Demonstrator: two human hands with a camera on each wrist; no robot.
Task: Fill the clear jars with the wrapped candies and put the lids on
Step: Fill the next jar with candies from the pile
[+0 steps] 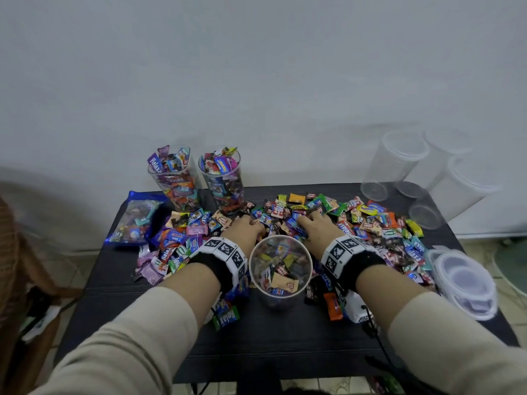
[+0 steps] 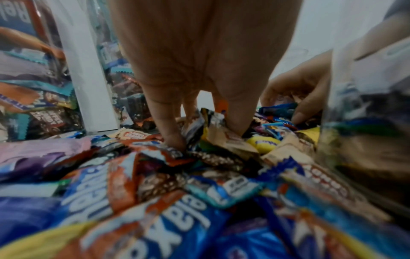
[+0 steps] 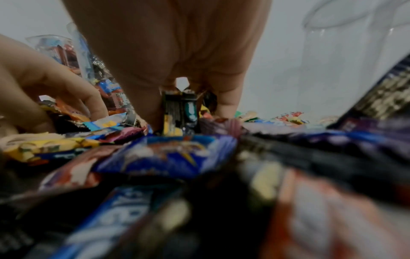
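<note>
Wrapped candies (image 1: 288,215) lie heaped across the black table (image 1: 273,346). A clear jar (image 1: 281,266), part filled and without a lid, stands at the front between my wrists. My left hand (image 1: 245,226) digs into the pile just behind it, and its fingers (image 2: 168,122) curl down around wrappers. My right hand (image 1: 313,223) does the same on the jar's right, a dark candy (image 3: 179,112) caught between its fingers (image 3: 226,105). Two full jars (image 1: 174,178) (image 1: 223,178) stand lidless at the back left. Each wrist view also shows the other hand clawing into the heap.
Several empty clear jars (image 1: 399,163) lean at the table's back right corner. A stack of clear lids (image 1: 463,283) sits at the right edge. A blue candy bag (image 1: 134,220) lies at the left. The wall runs close behind the table.
</note>
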